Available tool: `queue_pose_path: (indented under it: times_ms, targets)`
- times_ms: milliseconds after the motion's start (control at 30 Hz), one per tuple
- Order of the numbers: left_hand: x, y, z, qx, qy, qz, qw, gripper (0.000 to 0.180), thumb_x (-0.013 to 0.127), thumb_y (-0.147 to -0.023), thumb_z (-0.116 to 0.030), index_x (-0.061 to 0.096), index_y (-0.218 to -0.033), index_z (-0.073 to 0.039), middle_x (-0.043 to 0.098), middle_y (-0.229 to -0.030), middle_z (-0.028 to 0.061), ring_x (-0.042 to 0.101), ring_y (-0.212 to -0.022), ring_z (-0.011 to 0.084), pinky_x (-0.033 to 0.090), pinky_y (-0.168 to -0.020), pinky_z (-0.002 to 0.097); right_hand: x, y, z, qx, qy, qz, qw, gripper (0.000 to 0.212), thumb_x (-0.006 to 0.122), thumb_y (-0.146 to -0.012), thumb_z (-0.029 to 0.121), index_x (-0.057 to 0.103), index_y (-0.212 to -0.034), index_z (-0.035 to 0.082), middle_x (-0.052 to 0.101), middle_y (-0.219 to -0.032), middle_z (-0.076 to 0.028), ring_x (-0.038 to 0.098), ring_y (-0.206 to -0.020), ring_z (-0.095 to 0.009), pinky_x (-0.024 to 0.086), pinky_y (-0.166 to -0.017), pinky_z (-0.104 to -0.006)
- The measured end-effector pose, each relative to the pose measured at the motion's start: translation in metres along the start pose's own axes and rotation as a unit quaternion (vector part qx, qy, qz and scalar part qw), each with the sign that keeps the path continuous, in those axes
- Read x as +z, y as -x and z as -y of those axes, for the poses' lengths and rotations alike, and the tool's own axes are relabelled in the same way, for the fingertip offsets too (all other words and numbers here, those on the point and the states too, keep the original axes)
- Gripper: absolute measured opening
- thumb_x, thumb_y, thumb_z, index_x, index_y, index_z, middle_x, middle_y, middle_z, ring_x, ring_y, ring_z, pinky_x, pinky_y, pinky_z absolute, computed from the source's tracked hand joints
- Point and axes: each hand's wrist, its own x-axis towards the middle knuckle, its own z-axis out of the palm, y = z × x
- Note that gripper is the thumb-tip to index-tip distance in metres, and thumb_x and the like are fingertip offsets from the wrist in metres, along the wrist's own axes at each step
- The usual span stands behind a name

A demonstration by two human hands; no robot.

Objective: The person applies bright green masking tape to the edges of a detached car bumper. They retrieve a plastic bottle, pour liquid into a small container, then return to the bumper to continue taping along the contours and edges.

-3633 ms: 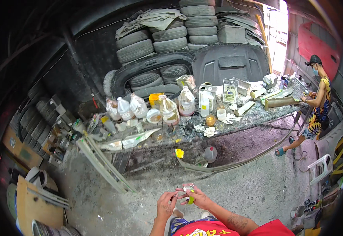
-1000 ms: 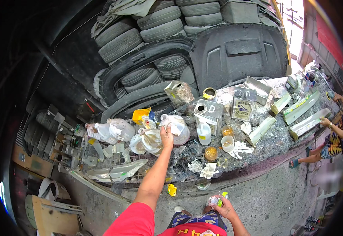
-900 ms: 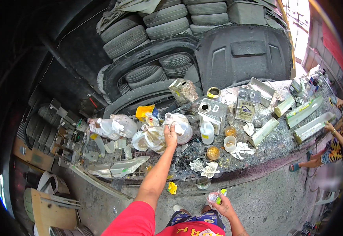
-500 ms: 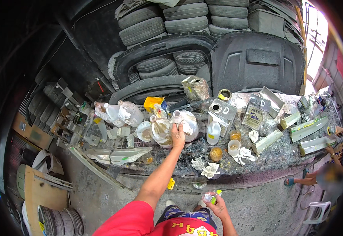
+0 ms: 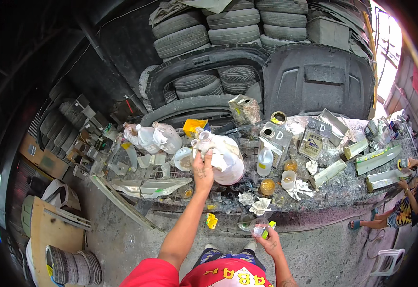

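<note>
My left hand (image 5: 203, 171) is closed at the neck and handle of a big whitish plastic jug (image 5: 230, 165), smeared and pale pink near its base. The jug leans left, its neck beside that of a second jug (image 5: 194, 143), mostly hidden behind my hand. Whether the big jug's base touches the bench I cannot tell. Low in front of me, my right hand (image 5: 270, 243) grips a clear plastic cup (image 5: 258, 228), together with a bright yellow-green item (image 5: 269, 229) whose kind I cannot make out. A squeeze bottle (image 5: 265, 161) of clear liquid stands right of the big jug.
More jugs (image 5: 166, 138) stand left on the cluttered bench. Metal cans (image 5: 274, 138), cups of amber liquid (image 5: 267, 187), crumpled tissue (image 5: 260, 206) and long painted trim pieces (image 5: 328, 173) lie rightward. Another person (image 5: 412, 203) works at the far right, near a white stool (image 5: 389, 262).
My left hand has shifted left with the big jug, which now tilts and partly covers the neighbouring jug. My right hand still holds the cup, a little higher. The view has shifted slightly.
</note>
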Motion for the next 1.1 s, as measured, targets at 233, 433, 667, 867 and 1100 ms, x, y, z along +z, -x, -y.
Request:
queue_pose_path:
  times_ms: [233,433,667,867,1100]
  targets:
    - [-0.133,0.057,-0.083,-0.019,0.012,0.012,1.000,0.035,0.059,-0.104,-0.029,0.063,-0.126,-0.002,0.069,-0.107,0.0037,0.064,-0.091,0.0113,0.052,-0.080,0.0277,0.008,-0.009,0.033,-0.026,0.044,0.034,0.998,0.041,0.078,-0.085,0.009,0.068,-0.124,0.001,0.070,-0.110,-0.005,0.063,-0.100,-0.013,0.050,-0.091,-0.0290]
    - [-0.245,0.139,-0.139,-0.049,-0.170,0.084,0.981,0.028,0.064,-0.098,-0.020,0.067,-0.116,0.001,0.073,-0.091,0.0074,0.067,-0.079,0.0133,0.051,-0.072,0.0300,0.064,-0.018,0.050,-0.138,0.143,0.135,0.971,0.042,0.079,-0.083,0.016,0.070,-0.123,0.006,0.072,-0.104,-0.006,0.064,-0.096,-0.011,0.049,-0.089,-0.0289]
    - [-0.343,0.246,-0.152,-0.054,-0.301,0.200,0.931,0.021,0.068,-0.093,-0.018,0.060,-0.097,0.001,0.066,-0.087,0.0275,0.062,-0.086,0.0500,0.048,-0.070,0.0500,0.176,0.034,0.048,-0.087,0.183,0.276,0.940,0.040,0.079,-0.084,0.017,0.071,-0.122,0.006,0.074,-0.104,-0.005,0.064,-0.087,-0.011,0.051,-0.081,-0.0295]
    - [-0.407,0.331,-0.173,-0.208,-0.400,0.316,0.835,0.038,0.061,-0.100,-0.036,0.055,-0.103,0.001,0.066,-0.095,0.0290,0.062,-0.090,0.0523,0.048,-0.076,0.0553,0.263,0.105,0.013,-0.025,0.184,0.366,0.912,0.042,0.080,-0.084,0.016,0.070,-0.123,0.006,0.075,-0.106,-0.009,0.066,-0.089,-0.016,0.051,-0.083,-0.0311]
    - [-0.451,0.397,-0.187,-0.266,-0.425,0.357,0.788,0.043,0.053,-0.103,-0.041,0.056,-0.109,0.002,0.067,-0.099,0.0285,0.065,-0.094,0.0493,0.051,-0.081,0.0543,0.332,0.168,-0.022,-0.101,0.167,0.445,0.874,0.042,0.081,-0.085,0.018,0.071,-0.125,0.010,0.063,-0.071,-0.005,0.064,-0.064,-0.013,0.050,-0.060,-0.0306]
